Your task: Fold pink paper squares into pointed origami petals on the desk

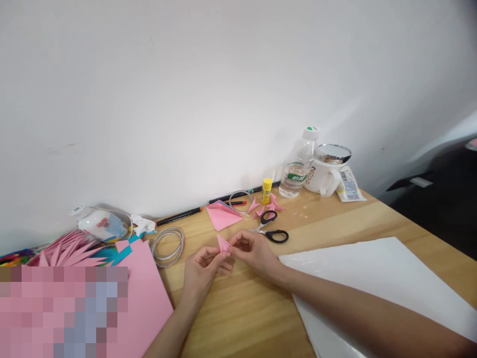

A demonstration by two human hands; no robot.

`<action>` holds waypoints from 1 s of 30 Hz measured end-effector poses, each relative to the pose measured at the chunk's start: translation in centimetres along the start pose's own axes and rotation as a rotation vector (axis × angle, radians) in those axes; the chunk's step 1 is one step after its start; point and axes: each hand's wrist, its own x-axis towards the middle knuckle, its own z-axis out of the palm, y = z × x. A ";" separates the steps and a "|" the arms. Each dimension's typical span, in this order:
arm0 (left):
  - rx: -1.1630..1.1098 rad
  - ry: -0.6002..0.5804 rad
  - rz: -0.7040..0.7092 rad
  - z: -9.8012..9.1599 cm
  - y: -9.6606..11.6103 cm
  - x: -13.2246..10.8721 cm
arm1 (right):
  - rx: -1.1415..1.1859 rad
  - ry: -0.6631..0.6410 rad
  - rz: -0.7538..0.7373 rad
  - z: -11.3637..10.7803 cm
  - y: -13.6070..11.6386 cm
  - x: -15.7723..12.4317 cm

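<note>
Between my two hands, above the wooden table [238,308], is a small piece of folded pink paper [223,244] with a pointed tip standing up. My left hand [203,268] pinches its lower left side between thumb and fingers. From the right, my right hand [251,251] grips the same piece, with thumb and index finger at its edge. Just behind my right hand lie scissors [275,235] with black handles, their blades partly hidden by the hand. Farther back sit a stack of pink paper squares [222,217] and several small folded pink pieces [272,206].
A yellow glue stick [266,191], water bottle [297,169] and white mug [321,176] stand near the wall. Black markers [179,217] lie along it. At left are a coiled cable [169,246], pink sheets [149,298] and folded pink strips [70,248]. A white board [357,263] lies at right.
</note>
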 end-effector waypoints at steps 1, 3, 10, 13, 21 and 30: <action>0.008 0.010 0.000 0.0 0.1 0.0 | -0.033 0.008 -0.011 0.0 0.0 0.0; 0.026 0.012 0.002 -0.1 0.1 0.0 | -0.093 0.022 -0.019 0.0 0.0 -0.1; 0.109 0.080 0.215 -0.2 -1.2 0.1 | -0.229 0.010 -0.068 0.1 -0.2 -0.3; 0.193 0.080 0.372 -0.6 -1.6 0.2 | -0.213 -0.011 -0.079 0.2 -0.3 -0.4; 0.649 0.194 0.774 -1.5 -1.4 -0.3 | -0.060 -0.114 -0.087 0.3 -0.8 -0.4; 0.755 0.207 0.946 -1.2 -1.7 -0.5 | -0.037 -0.041 -0.079 0.3 -0.5 -0.3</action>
